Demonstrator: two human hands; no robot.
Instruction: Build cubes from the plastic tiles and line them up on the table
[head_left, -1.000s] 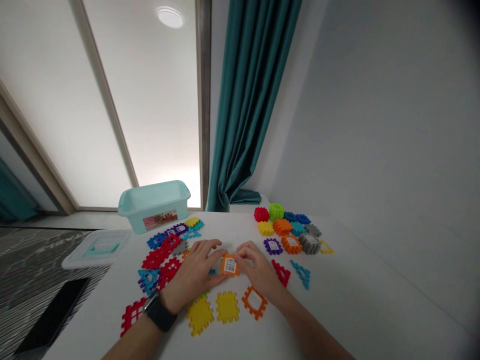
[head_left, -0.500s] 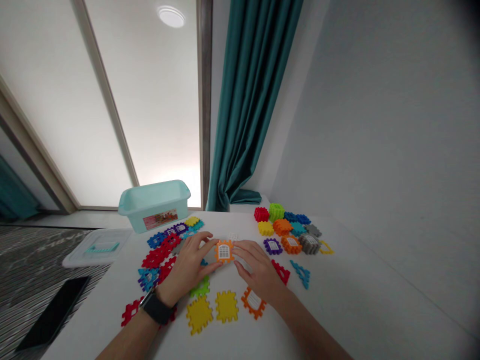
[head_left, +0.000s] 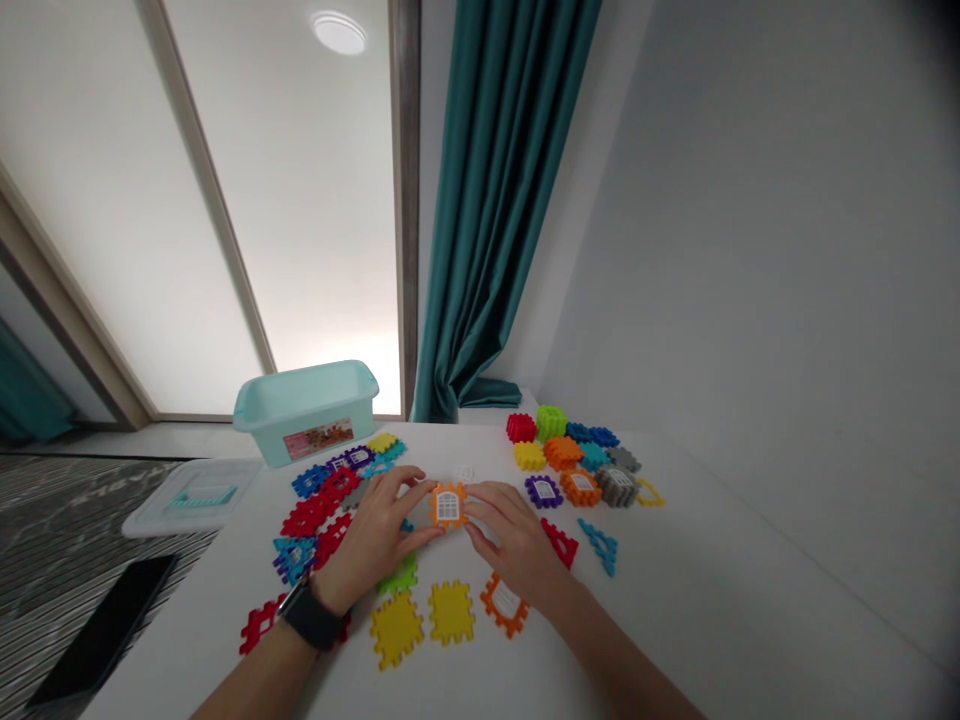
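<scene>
An orange interlocking plastic tile [head_left: 448, 506] with a white window panel lies on the white table [head_left: 675, 600], held between my hands. My left hand [head_left: 375, 530] presses its fingertips against the tile's left side, and my right hand [head_left: 514, 535] grips its right side. Yellow tiles [head_left: 396, 630] and an orange frame [head_left: 503, 606] lie nearer me. A green tile [head_left: 398, 576] sits just below my left hand. A red triangular piece [head_left: 559, 544] touches the edge of my right hand.
Several red, blue and purple tiles lie left of my hands, and several coloured pieces and small stacks lie right. Behind them stands a pale turquoise plastic box [head_left: 304, 412]. Its lid [head_left: 196, 497] lies at the table's left edge, above a black phone [head_left: 103, 630].
The orange tile has moved up the table and turned between my hands, which moved with it. A green tile is now uncovered below my left hand.
</scene>
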